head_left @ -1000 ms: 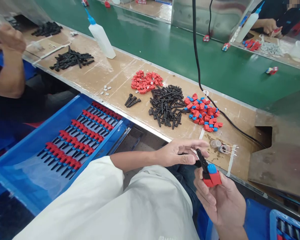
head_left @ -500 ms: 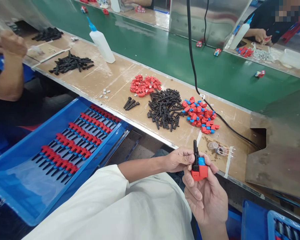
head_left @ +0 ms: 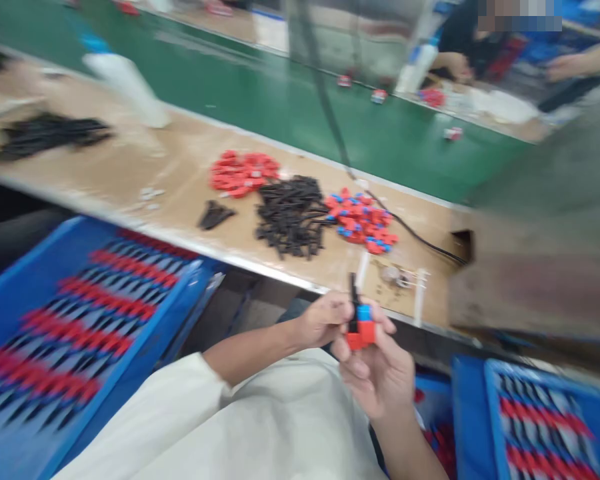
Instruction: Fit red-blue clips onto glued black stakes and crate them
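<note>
In front of my body, both hands are closed on one small plastic toy part (head_left: 366,332) with a red block, a blue piece and a black rod pointing up. My left hand (head_left: 325,317) pinches it at the black rod side. My right hand (head_left: 380,370) grips the red block from below and the right. Beyond them on the bench lie a heap of red-and-blue pieces (head_left: 363,223), a heap of black rods (head_left: 291,217) and a heap of red pieces (head_left: 243,173). A few black rods (head_left: 215,215) lie apart. Motion blur softens the view.
A blue tray (head_left: 145,393) with rows of assembled parts stands at left; another blue tray (head_left: 490,407) is at lower right. A white bottle (head_left: 130,87), small cups (head_left: 393,275) and a black cable (head_left: 420,243) are on the bench. Behind runs a green belt (head_left: 260,113); people sit beyond.
My view has swung to the right, so the bench and trays appear further left and more of the right tray shows. Both hands keep hold of the toy part.
</note>
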`<move>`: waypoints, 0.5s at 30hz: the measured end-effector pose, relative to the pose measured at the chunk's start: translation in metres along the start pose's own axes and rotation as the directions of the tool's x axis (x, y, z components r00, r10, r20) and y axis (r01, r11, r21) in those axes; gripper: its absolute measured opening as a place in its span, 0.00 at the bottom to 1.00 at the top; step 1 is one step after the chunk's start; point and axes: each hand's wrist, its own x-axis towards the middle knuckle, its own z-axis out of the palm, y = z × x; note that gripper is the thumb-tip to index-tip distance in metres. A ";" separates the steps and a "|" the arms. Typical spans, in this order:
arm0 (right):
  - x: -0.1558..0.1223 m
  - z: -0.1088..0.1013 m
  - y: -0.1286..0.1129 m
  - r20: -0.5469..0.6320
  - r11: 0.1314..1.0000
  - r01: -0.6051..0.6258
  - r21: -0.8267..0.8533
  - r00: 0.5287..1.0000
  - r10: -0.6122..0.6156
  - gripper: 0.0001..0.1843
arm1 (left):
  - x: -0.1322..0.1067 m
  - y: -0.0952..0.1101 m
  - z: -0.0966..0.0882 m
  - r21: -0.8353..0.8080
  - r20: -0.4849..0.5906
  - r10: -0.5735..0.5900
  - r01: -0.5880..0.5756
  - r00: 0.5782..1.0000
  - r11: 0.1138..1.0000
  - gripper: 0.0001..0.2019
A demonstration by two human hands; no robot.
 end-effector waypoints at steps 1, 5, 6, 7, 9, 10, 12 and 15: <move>-0.002 -0.002 0.005 0.032 1.000 -0.015 -0.006 0.999 0.016 0.21 | -0.006 -0.002 0.003 -0.003 0.013 0.022 -0.022 1.000 1.000 0.25; -0.022 -0.034 0.003 0.117 0.974 0.024 -0.224 0.993 0.003 0.33 | -0.007 -0.015 0.001 0.115 0.066 0.013 -0.020 0.998 0.993 0.24; -0.037 -0.045 0.000 0.028 0.945 0.081 -0.317 0.997 -0.076 0.36 | -0.003 -0.019 0.002 0.133 0.120 -0.060 0.044 0.991 0.990 0.28; -0.058 -0.056 -0.002 -0.106 0.903 0.127 -0.410 0.977 -0.186 0.38 | 0.001 -0.024 0.004 0.154 0.165 -0.129 0.104 0.978 0.983 0.30; -0.112 -0.075 -0.005 -0.423 0.809 0.159 -0.566 0.786 -0.451 0.41 | 0.005 -0.033 0.012 0.199 0.224 -0.246 0.202 0.943 0.959 0.31; -0.145 -0.085 -0.007 -0.535 0.770 0.158 -0.618 0.634 -0.559 0.41 | 0.006 -0.038 0.016 0.223 0.235 -0.280 0.229 0.931 0.948 0.30; -0.212 -0.105 -0.011 -0.655 0.711 0.089 -0.698 0.322 -0.683 0.37 | 0.008 -0.046 0.021 0.268 0.248 -0.332 0.265 0.910 0.926 0.28; -0.297 -0.139 -0.014 -0.704 0.701 -0.116 -0.704 -0.020 -0.710 0.30 | 0.013 -0.060 0.022 0.301 0.284 -0.388 0.303 0.877 0.904 0.26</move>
